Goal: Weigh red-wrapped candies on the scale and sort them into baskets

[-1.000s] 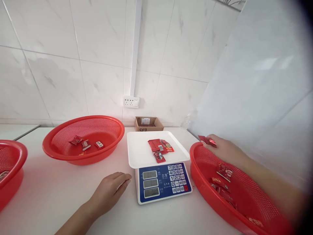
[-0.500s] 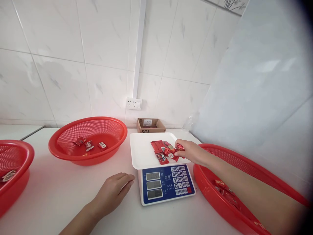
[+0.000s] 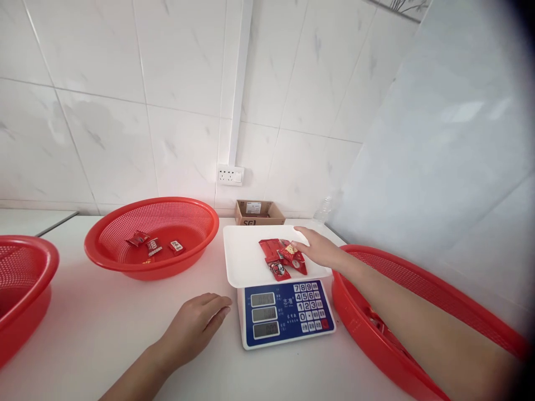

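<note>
Several small red snack packets (image 3: pixel 281 259) lie in a heap on the white weighing pan (image 3: pixel 244 256) of a digital scale (image 3: pixel 288 314). Over the pan's right side is my right hand (image 3: pixel 320 247), fingers parted and nothing gripped, its thumb tip beside the top packets. My left hand (image 3: pixel 198 320) rests on the white table left of the scale, its fingers stretched out and holding nothing. Three lit-grey displays sit on the scale's blue panel, their digits too faint to read surely.
A red plastic basket (image 3: pixel 98 253) with several packets stands at the left rear. Another red basket (image 3: pixel 45 273) is cut off at the left edge. Under my right forearm is a third basket (image 3: pixel 355 323) holding packets. A cardboard box (image 3: pixel 267 214) sits by the wall socket (image 3: pixel 230 175).
My right hand has let go of a red packet onto the heap and drawn slightly back, its fingers spreading. The left hand stays put. The view has shifted slightly.
</note>
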### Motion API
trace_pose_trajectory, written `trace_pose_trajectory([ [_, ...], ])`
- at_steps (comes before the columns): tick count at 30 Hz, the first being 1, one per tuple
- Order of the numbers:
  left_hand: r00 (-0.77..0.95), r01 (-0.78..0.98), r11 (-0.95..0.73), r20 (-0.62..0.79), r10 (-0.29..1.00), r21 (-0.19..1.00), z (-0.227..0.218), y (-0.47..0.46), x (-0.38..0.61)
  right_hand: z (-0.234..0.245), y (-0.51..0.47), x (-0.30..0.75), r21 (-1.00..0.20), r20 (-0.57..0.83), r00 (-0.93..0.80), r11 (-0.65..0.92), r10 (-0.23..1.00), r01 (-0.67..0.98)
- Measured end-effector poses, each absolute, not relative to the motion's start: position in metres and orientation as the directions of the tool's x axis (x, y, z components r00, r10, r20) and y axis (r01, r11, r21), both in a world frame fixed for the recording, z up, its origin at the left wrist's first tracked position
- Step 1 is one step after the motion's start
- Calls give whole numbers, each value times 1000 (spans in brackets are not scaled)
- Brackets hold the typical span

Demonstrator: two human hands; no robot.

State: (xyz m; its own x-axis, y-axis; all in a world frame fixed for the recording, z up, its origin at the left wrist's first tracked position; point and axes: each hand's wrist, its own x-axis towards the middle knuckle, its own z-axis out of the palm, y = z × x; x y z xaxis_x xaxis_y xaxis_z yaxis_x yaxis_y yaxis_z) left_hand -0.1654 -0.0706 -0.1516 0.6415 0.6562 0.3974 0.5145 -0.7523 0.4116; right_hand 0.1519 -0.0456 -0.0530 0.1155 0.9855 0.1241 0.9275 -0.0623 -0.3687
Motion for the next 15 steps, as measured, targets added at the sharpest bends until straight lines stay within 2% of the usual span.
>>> trace_pose_trajectory([
  [2, 646, 515, -754, 393, 654, 407, -152, -71, -166, -61, -48, 148, -339, 106, 82, -42, 991, 940],
  [5, 648, 511, -760, 401, 647, 401, -152, -71, -166, -73, -55, 136, -355, -11, -10, 5, 1000, 935],
  [7, 651, 507, -764, 404, 643, 399, -152, -71, -166, -81, -56, 125, -313, -63, -67, 44, 996, 949],
  [11, 658, 508, -771, 406, 635, 383, -151, -70, -165, -97, -43, 108, -195, 17, -90, 92, 996, 976],
  [15, 670, 506, -779, 400, 625, 370, -151, -70, -165, -104, -25, 99, -201, 93, -86, 103, 992, 974],
])
